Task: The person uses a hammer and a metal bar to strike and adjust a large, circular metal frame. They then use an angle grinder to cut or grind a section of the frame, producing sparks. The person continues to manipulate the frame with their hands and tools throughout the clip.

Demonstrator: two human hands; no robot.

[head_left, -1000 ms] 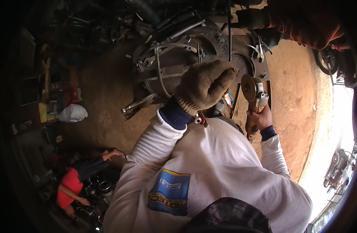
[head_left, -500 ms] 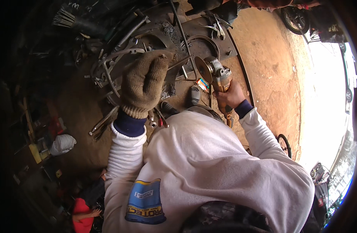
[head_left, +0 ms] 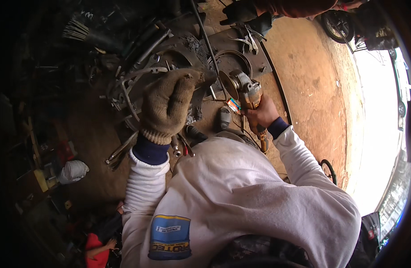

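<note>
My left hand [head_left: 167, 102], in a thick brown knitted glove, is closed around a thin metal rod. The rod's dark end [head_left: 208, 80] juts out to the right of the glove, and the rest is hidden by the fingers. My bare right hand [head_left: 264, 111] grips a yellow-and-grey angle grinder [head_left: 251, 93] by its body. The grinder's disc [head_left: 228, 85] faces left, close to the rod's end; I cannot tell whether they touch. Below both hands is a dark metal work surface [head_left: 205, 42] scattered with tools.
A coil of wire [head_left: 236, 56] and pliers [head_left: 246, 42] lie on the surface, crossed by a long thin bar [head_left: 204, 33]. Wire brush bristles [head_left: 76, 30] show at upper left. A person in red [head_left: 97, 245] is at lower left. Another person's dark sleeve [head_left: 286, 8] shows at the top.
The grinder has shifted slightly left, bringing its disc nearer the gloved hand. The rod now looks darker and less distinct. My left hand has barely moved, and both grips are kept.
</note>
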